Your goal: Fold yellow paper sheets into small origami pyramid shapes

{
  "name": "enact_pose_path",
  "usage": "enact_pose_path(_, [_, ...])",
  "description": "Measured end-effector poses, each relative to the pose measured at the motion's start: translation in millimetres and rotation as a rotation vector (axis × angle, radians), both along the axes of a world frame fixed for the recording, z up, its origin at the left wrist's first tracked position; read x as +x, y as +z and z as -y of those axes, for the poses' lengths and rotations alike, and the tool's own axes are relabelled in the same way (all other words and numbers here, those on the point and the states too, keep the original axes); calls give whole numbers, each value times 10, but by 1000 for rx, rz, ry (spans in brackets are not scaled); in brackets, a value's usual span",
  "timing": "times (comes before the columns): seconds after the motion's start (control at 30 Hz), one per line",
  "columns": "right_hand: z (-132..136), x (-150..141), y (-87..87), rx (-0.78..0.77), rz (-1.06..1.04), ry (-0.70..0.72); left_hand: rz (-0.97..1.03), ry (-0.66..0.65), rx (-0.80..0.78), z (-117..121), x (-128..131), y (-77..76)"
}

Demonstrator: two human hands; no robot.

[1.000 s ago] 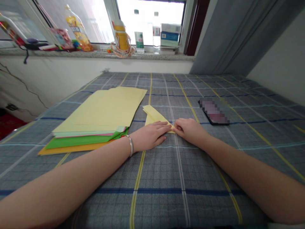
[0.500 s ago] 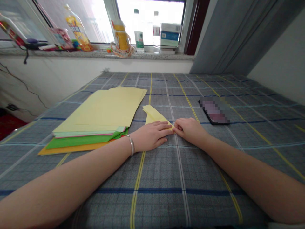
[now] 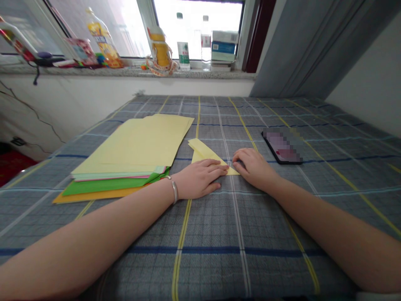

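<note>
A folded pale yellow paper [image 3: 203, 152] lies on the checked grey cloth [image 3: 213, 234] in the middle. My left hand [image 3: 199, 179] lies flat on its near part, fingers stretched out and pressing it down. My right hand [image 3: 254, 167] rests at the paper's right tip, fingers curled and pressing along its edge; nothing shows inside them. A silver bangle sits on my left wrist.
A stack of coloured sheets [image 3: 131, 156], yellow on top with green and orange below, lies to the left. A dark phone [image 3: 282, 146] lies to the right. The windowsill [image 3: 131, 71] at the back holds bottles and boxes. A grey curtain [image 3: 307, 46] hangs at the right.
My right hand has slid a little to the right and away along the paper's edge, baring the yellow tip. My left hand has stayed put.
</note>
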State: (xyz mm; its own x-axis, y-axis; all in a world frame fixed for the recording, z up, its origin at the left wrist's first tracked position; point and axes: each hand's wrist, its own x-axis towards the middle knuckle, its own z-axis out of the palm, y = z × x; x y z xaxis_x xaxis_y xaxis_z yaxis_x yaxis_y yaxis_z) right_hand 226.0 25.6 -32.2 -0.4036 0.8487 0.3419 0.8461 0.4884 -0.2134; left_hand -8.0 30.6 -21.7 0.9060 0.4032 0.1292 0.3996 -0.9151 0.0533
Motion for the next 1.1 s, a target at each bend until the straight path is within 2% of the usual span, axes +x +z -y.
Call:
enact_pose_path(0.13, [-9, 28, -82, -122, -42, 33, 11, -5, 1, 3, -5, -1])
enact_pose_path(0.33, [17, -40, -80, -263, 52, -55, -25, -21, 37, 6, -8, 5])
enact_pose_path(0.7, [-8, -81, -53, -334, 112, -145, -70, -74, 135, -4, 27, 76])
enact_pose_path(0.9, [-22, -78, -68, -320, 94, -148, -76, -20, 170, 57, 122, 138])
enact_pose_path(1.1, [-53, -49, -111, -293, 70, -133, -30, 15, 179, 94, 160, 115])
